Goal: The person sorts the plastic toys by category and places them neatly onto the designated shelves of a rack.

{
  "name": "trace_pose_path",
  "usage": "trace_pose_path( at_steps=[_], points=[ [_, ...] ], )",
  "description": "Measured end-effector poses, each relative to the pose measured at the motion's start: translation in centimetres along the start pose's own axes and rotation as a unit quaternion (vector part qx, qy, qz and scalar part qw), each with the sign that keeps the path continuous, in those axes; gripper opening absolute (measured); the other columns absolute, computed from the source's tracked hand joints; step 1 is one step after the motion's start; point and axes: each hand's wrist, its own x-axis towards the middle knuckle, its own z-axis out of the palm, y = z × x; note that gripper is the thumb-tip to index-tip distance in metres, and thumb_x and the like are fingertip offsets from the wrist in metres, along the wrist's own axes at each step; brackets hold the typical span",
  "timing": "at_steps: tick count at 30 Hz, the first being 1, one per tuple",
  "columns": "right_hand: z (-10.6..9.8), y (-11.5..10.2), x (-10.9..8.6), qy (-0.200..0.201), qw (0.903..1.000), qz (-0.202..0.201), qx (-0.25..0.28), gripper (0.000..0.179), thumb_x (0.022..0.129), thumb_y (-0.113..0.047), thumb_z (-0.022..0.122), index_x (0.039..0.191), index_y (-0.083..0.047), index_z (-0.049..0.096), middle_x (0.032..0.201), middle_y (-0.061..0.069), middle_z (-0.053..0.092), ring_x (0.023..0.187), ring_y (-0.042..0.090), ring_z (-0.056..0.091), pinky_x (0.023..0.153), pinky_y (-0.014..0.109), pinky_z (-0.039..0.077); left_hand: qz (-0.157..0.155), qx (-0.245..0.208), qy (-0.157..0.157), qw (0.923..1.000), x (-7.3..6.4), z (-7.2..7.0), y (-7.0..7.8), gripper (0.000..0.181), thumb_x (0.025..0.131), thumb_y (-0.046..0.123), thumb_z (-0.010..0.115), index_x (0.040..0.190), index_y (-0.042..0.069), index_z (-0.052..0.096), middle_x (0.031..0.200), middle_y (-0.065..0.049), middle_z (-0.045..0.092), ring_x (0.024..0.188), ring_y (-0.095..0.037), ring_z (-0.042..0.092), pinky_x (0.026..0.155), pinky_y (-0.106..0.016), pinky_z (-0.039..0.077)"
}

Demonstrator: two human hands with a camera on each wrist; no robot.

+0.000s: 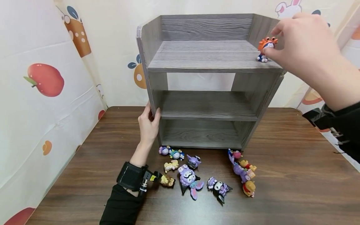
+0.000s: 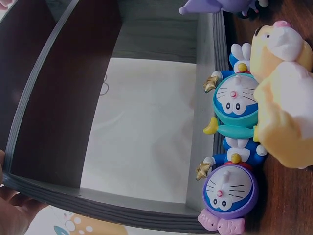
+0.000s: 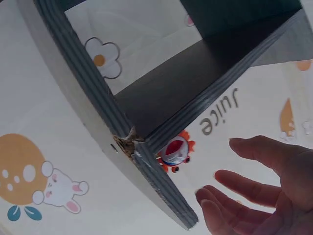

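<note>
A grey wood-grain shelf [image 1: 202, 105] stands upright on the table. My left hand [image 1: 149, 125] grips its left side panel, thumb at the front edge and fingers around the outside; part of this hand [image 2: 17, 213] appears in the left wrist view. On the top board, at the right end, stands a small figurine in an orange crab hood [image 1: 268, 43]. My right hand [image 1: 309, 47] is beside it, thumb overlapping it in the head view. From the right wrist, the fingers of this hand [image 3: 264, 191] are spread apart with a gap to the crab figurine [image 3: 175, 151].
Before the shelf lie several figurines: two blue-faced ones [image 2: 234, 100], a cream puppy [image 1: 171, 166], a brown-haired one [image 1: 167, 181], purple ones [image 1: 187, 176], a black-and-purple one [image 1: 218, 188] and yellow bears [image 1: 248, 188]. Printed cloth [image 1: 50, 131] hangs behind the brown table [image 1: 281, 187].
</note>
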Motion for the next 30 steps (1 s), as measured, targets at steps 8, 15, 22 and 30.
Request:
trace_pose_path(
  at_steps=[8, 15, 22, 30],
  points=[
    [2.0, 1.2, -3.4, 0.105, 0.9928, -0.058, 0.004, 0.027, 0.077, -0.028, 0.063, 0.092, -0.005, 0.065, 0.078, 0.011, 0.057, 0.076, 0.027, 0.047, 0.06, 0.043, 0.03, -0.009, 0.016, 0.003, 0.9998, 0.0, -0.3, 2.2, 0.038, 0.083, -0.009, 0.05, 0.121, -0.011, 0.046, 0.107, -0.027, 0.056, 0.089, -0.033, 0.058, 0.064, -0.043, 0.049],
    [1.8, -2.2, -8.1, 0.133, 0.985, -0.092, 0.059, 0.016, 0.076, -0.019, 0.065, 0.082, -0.004, 0.064, 0.069, 0.008, 0.057, 0.065, 0.022, 0.05, 0.054, 0.033, 0.03, -0.008, 0.014, 0.002, 0.9999, -0.1, -0.4, 2.2, 0.038, 0.083, -0.009, 0.05, 0.121, -0.011, 0.046, 0.108, -0.028, 0.055, 0.089, -0.032, 0.058, 0.065, -0.045, 0.048],
    [2.9, -5.0, -11.5, 0.109, 0.9799, -0.117, 0.12, 0.015, 0.067, -0.004, 0.071, 0.079, -0.001, 0.063, 0.067, 0.01, 0.059, 0.059, 0.022, 0.054, 0.051, 0.037, 0.04, 0.003, 0.011, 0.002, 0.9999, 0.0, -0.4, 0.3, 0.039, 0.084, -0.006, 0.051, 0.122, -0.009, 0.047, 0.109, -0.025, 0.057, 0.089, -0.03, 0.058, 0.063, -0.041, 0.049],
    [6.7, -4.7, -14.5, 0.048, 0.9804, -0.111, 0.155, 0.017, 0.064, -0.005, 0.073, 0.077, -0.005, 0.062, 0.067, 0.004, 0.058, 0.059, 0.018, 0.054, 0.05, 0.036, 0.043, 0.01, 0.01, 0.002, 0.9999, -0.2, -0.3, -1.6, 0.04, 0.086, 0.003, 0.052, 0.126, 0.001, 0.048, 0.111, -0.016, 0.059, 0.088, -0.023, 0.059, 0.061, -0.024, 0.049]
  ],
)
